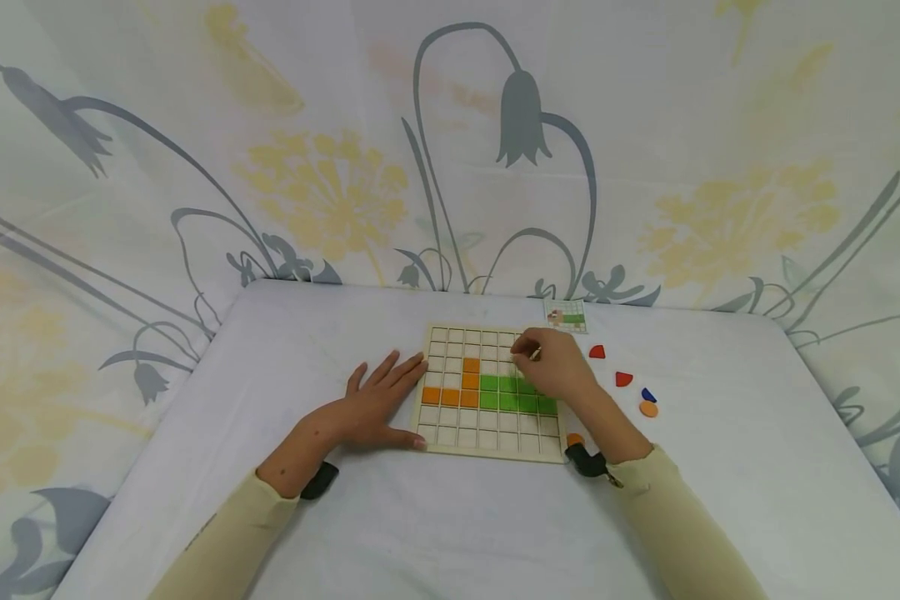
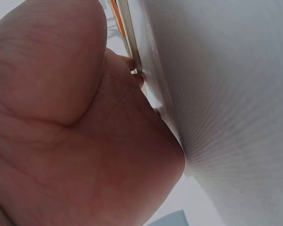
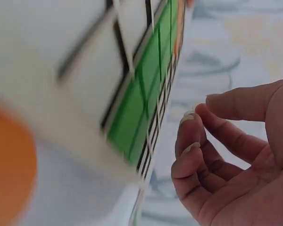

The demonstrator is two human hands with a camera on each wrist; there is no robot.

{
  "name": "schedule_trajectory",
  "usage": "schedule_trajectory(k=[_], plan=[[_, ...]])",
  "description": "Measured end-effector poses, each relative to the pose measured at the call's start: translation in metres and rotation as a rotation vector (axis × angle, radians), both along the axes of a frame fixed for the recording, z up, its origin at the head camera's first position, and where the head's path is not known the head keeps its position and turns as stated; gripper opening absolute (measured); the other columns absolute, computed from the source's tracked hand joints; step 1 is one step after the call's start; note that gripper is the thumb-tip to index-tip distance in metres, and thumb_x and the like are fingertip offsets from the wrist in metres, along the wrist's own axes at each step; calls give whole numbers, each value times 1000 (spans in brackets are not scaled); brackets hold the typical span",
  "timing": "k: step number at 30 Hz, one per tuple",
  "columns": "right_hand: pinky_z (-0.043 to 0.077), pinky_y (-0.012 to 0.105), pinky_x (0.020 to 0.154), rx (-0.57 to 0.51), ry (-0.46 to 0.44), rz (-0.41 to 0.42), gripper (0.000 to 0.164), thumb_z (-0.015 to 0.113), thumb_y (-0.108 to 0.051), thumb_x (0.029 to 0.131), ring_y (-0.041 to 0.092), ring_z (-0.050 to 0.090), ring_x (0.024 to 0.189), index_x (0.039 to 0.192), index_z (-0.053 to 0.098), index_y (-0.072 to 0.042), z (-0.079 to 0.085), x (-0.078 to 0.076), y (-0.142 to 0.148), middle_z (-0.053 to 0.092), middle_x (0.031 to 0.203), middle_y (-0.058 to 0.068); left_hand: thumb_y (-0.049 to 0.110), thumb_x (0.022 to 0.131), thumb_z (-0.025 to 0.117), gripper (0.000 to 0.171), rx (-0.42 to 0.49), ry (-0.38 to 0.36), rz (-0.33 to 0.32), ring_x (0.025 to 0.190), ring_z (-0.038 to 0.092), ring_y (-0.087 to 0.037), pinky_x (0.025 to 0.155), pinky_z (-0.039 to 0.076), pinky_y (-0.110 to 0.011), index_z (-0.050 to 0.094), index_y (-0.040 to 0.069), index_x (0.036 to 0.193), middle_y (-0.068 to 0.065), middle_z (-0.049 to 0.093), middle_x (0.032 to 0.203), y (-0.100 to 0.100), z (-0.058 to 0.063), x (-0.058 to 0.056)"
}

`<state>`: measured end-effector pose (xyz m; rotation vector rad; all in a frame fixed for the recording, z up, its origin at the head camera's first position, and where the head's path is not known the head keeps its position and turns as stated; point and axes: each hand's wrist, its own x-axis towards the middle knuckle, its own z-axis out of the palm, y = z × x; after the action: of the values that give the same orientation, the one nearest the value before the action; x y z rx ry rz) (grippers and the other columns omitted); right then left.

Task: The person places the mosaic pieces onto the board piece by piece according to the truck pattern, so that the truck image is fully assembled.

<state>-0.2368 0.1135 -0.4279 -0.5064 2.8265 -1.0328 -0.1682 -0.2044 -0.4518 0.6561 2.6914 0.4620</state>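
Below frame centre, the grid board [image 1: 468, 416] lies under the right hand [image 1: 558, 365] (curled; can't tell if pinching), touching the spread left hand [image 1: 369, 412]

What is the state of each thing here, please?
Pale square grid board: flat, partly filled
Orange square tiles: set in board
Green square tiles: set in board
Small printed card: flat
Two red wedge-shaped pieces: loose
Blue half-round piece: loose
Two orange rounded pieces: loose
Left hand: spread, touching board
Right hand: fingers curled, grip unclear
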Motion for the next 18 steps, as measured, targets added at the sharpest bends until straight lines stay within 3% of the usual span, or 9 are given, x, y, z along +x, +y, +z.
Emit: schedule_trajectory(k=[9,14,18], plan=[[54,47,80,46,117,-105,24,63,-7,102,36,67,96,120,74,3,4,-25,59,73,111,21,67,89,76,117,-8,-2,3,165,-10,-31,125,-2,-70,10,20,173,2,1,180,1,-2,-1],[54,51,83,74,115,-182,24,63,-5,100,38,65,98,119,74,5,2,-31,80,72,110,23,67,88,77,117,-1,1,13,165,-9,-31,125,-3,-70,11,20,173,3,2,180,1,0,0],[54,56,90,118,61,-185,27,62,-5,99,42,66,102,121,73,6,-2,-36,95,70,113,25,66,88,77,117,4,-3,12,165,-9,-31,125,-3,-70,12,20,173,2,3,180,1,0,0]])
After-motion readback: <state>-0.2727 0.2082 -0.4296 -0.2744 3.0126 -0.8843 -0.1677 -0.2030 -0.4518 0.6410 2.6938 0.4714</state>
